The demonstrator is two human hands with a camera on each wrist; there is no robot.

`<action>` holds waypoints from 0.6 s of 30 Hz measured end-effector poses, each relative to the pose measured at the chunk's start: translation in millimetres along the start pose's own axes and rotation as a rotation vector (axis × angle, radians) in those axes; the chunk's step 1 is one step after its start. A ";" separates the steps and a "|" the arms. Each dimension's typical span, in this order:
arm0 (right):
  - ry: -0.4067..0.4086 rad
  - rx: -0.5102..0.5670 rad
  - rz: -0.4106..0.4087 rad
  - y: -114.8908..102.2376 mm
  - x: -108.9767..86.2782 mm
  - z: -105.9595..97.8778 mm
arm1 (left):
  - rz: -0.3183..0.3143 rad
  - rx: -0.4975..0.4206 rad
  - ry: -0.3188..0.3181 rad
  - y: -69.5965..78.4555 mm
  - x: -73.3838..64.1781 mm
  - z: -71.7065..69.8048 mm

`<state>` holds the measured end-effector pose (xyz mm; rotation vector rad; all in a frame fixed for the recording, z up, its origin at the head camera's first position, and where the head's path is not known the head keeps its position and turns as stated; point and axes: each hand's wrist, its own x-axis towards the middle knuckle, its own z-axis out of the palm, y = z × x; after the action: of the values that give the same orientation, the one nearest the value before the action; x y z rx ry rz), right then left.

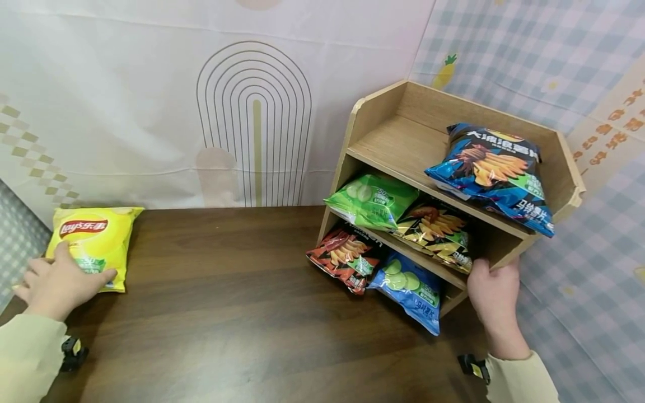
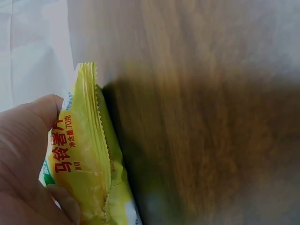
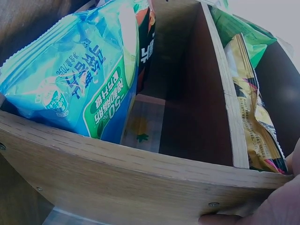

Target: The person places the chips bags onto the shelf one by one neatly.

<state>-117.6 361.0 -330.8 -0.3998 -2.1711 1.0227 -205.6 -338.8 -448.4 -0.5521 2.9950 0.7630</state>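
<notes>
On the left of the table, a yellow Lay's potato chip bag [image 1: 113, 229] lies with its front up. My left hand [image 1: 62, 282] rests over its lower left part, thumb and fingers spread. The left wrist view shows the crimped edge of this chip bag [image 2: 89, 140] close to the hand [image 2: 23, 154]. At the right, my right hand [image 1: 496, 288] grips the near side panel of a wooden shelf [image 1: 383, 134]. Part of that hand [image 3: 274, 206] shows on the panel edge in the right wrist view, beside a gold-and-black chip bag [image 3: 255, 117].
A dark blue chip bag [image 1: 496, 165] lies on the shelf's top. A green bag [image 1: 375, 198] and the gold-and-black bag [image 1: 435, 226] fill the middle level. Below are a red-and-black bag [image 1: 347, 254] and a blue bag [image 1: 410, 288], both jutting forward. Patterned cloth [image 1: 151, 112] hangs behind.
</notes>
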 end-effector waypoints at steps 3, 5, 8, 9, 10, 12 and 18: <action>-0.007 0.009 0.002 0.4 0.1 0.3 | 0.008 0.013 -0.015 2.3 -4.6 3.0; -0.008 0.005 0.006 0.2 -0.1 0.3 | 0.017 0.026 -0.028 4.4 -7.8 5.1; -0.009 0.005 0.006 0.1 -0.4 0.3 | 0.044 0.042 -0.044 7.2 -13.2 7.6; -0.009 0.005 0.005 0.1 -0.4 0.2 | 0.056 0.045 -0.048 8.0 -15.2 8.3; -0.008 0.007 0.003 0.1 -0.4 0.2 | 0.066 0.048 -0.051 8.6 -17.2 9.0; -0.007 0.017 0.001 0.2 -0.1 0.2 | 0.088 0.049 -0.053 10.0 -21.3 10.3; -0.001 0.033 -0.013 0.8 0.7 0.4 | 0.140 0.053 -0.053 15.3 -32.6 12.2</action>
<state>-118.3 361.6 -331.2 -0.3694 -2.1517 1.0509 -181.1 -309.8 -449.2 -0.3184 3.0200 0.6900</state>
